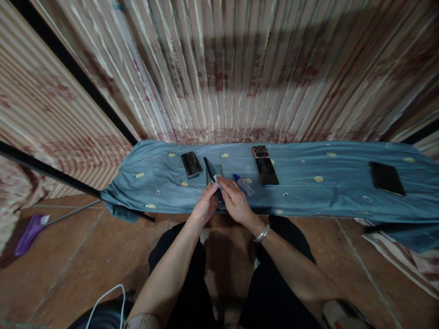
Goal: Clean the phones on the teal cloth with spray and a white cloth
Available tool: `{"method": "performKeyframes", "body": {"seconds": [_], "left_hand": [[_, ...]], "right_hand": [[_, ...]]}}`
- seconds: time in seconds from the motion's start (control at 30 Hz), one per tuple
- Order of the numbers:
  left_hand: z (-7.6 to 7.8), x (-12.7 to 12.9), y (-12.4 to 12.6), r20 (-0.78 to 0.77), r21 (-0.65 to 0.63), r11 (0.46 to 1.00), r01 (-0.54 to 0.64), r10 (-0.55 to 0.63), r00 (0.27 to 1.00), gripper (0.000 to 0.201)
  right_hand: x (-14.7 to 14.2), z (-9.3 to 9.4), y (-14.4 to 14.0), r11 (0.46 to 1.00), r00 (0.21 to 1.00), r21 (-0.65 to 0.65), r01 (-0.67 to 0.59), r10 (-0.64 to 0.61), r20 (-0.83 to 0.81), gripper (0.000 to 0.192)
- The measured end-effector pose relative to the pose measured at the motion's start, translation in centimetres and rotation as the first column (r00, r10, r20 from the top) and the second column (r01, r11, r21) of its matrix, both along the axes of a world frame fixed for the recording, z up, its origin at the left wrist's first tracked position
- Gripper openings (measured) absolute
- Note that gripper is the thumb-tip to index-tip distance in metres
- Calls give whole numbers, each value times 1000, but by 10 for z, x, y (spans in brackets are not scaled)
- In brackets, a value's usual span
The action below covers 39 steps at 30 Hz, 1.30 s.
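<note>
Two hands [236, 199] meet at one tilted phone [210, 170] (one blue-capped bottle [244, 186] alongside).

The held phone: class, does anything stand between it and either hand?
Nothing visible separates the left hand from the phone it grips. At the right hand, a small pale thing shows against the phone, perhaps between them; it is too small to identify.

Looks smooth on the held phone [210, 170], glossy and glass-like on the copper-edged phone [268, 172], clear and plastic on the small bottle [244, 186], polished metal on the bangle [262, 233], creased cloth across the tabletop [302, 196], pleated fabric along the curtain [222, 73], matt on the floor [85, 251].
</note>
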State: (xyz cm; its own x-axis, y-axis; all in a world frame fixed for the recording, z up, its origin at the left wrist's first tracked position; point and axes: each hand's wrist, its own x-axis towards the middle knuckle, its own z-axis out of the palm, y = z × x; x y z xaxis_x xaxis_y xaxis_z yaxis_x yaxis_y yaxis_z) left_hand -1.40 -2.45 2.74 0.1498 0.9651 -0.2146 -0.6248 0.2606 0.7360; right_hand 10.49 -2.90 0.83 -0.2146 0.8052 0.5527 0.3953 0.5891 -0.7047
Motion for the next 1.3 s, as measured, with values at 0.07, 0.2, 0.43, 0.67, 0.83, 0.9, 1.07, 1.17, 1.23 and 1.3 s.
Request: {"method": "performKeyframes", "body": {"seconds": [0.07, 0.2, 0.43, 0.67, 0.83, 0.9, 1.07, 1.17, 1.23, 1.3], "left_hand": [[0, -1, 1, 3, 3, 1000, -2, 2, 1000, 37], [0, -6, 3, -16, -32, 999, -15, 14, 1000, 37], [-7, -1, -6, -93, 10, 994, 113, -112, 989, 57], [-13, 16, -15, -144, -46, 986, 159, -164, 976, 71], [-21, 21, -17, -186, -50, 988, 148, -155, 970, 74], [-23, 21, -18, -211, -49, 988, 147, -155, 965, 74], [-20, 19, -21, -224, -40, 977, 207, -211, 951, 72], [-18, 20, -20, -218, -35, 977, 208, -211, 953, 70], [-17, 22, -19, -209, -45, 977, 208, -213, 954, 70], [-17, 25, -17, -195, -70, 976, 205, -215, 957, 74]], "right_hand": [[1, 2, -1, 1000, 1000, 7, -3, 3, 7, 45], [-1, 5, -6, 999, 999, 10, -37, 37, 0, 46], [8, -4, 2, 1000, 998, -1, -17, 17, -56, 47], [22, -10, 18, 993, 991, -36, 108, -111, -81, 46], [29, -9, 24, 987, 981, -23, 158, -159, -110, 46], [32, -10, 26, 986, 978, -29, 165, -167, -121, 46], [34, -18, 34, 983, 971, -68, 168, -177, -159, 43], [34, -27, 41, 976, 957, -147, 159, -189, -218, 41], [34, -31, 44, 966, 941, -224, 130, -191, -279, 39], [34, -33, 45, 945, 918, -315, 85, -198, -344, 40]]}}
